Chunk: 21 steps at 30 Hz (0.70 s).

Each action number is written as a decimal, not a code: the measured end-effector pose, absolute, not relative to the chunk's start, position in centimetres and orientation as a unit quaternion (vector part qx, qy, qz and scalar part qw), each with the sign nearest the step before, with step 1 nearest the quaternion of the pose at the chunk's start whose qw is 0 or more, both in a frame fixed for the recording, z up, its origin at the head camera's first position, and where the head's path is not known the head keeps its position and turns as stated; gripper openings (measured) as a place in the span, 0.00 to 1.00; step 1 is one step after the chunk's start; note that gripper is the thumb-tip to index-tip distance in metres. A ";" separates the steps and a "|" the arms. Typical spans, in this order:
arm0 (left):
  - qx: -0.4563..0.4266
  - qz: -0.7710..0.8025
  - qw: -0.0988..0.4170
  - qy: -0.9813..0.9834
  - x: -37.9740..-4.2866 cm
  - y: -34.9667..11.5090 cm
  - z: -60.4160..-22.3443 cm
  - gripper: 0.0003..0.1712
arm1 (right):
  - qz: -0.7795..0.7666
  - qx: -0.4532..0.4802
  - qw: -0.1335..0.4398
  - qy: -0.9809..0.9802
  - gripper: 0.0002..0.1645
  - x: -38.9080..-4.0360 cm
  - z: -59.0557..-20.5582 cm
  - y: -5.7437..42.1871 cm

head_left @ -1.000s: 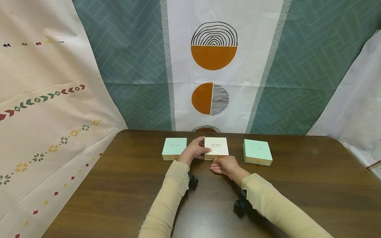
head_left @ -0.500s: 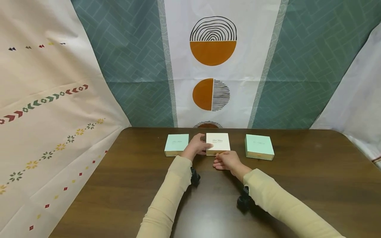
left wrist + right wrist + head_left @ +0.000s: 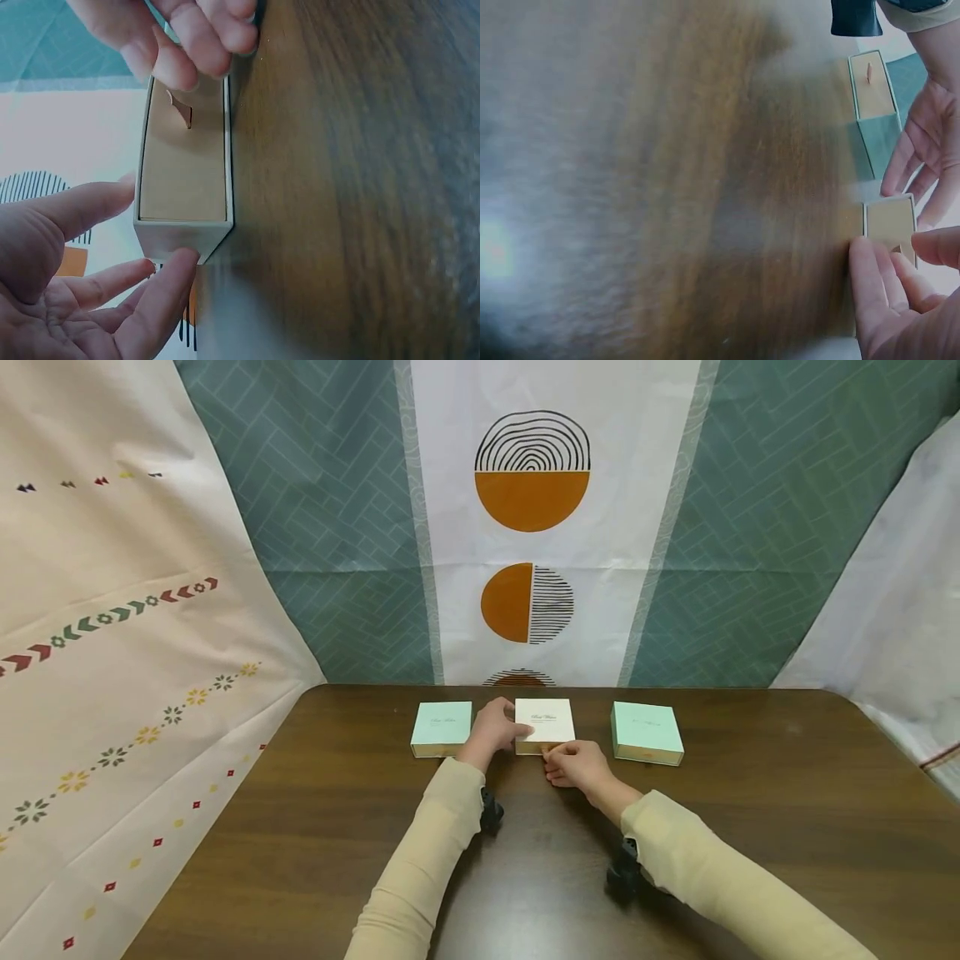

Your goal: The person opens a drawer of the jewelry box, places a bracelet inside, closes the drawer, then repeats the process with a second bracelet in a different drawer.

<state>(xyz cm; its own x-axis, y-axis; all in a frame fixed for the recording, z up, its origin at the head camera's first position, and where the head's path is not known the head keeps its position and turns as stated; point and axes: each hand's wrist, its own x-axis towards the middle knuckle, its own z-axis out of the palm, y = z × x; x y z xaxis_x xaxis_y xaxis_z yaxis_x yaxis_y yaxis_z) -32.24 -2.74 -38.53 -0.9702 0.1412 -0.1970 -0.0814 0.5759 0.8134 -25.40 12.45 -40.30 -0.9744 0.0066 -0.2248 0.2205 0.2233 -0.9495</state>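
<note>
A white box with small printed lettering and a tan drawer front stands on the table. My left hand holds it at its left end, thumb over the top edge and fingers against the side. In front of the drawer is my right hand, its bent fingertips close around a small brown pull tab. From the left wrist view, that tab sticks out just below the right fingers and looks free of them. The right thumb is on the tab's other side.
A mint-green box lies left of the white one, and another mint-green box lies to its right, turned slightly. All are near the back of the dark wooden table. A patterned cloth hangs behind.
My right fingers have shifted slightly to the right along the drawer front and are drawn in more. The left hand keeps its hold on the white box. The head view has tilted a little.
</note>
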 end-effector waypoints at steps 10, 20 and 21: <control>0.057 0.431 0.006 0.900 -31.5 -2.7 -38.5 0.22 | -0.558 0.052 0.043 0.827 0.11 -24.4 -39.4 13.3; 0.084 0.444 -0.069 0.890 -30.8 -1.9 -37.4 0.17 | -0.454 -0.009 -0.029 0.891 0.12 -23.1 -37.2 14.6; 0.083 0.449 -0.071 0.887 -30.8 -1.8 -37.4 0.17 | -0.454 -0.007 -0.029 0.891 0.13 -23.0 -36.9 14.8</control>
<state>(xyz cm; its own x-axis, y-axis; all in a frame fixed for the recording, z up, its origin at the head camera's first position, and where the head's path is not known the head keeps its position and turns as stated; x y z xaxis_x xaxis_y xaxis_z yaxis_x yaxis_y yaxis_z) -30.79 -1.82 -37.35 -0.9762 0.0836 0.1999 0.2106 0.5832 0.7846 -22.96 14.78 -36.89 -0.9983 0.0131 0.0574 -0.0387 0.5884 -0.8077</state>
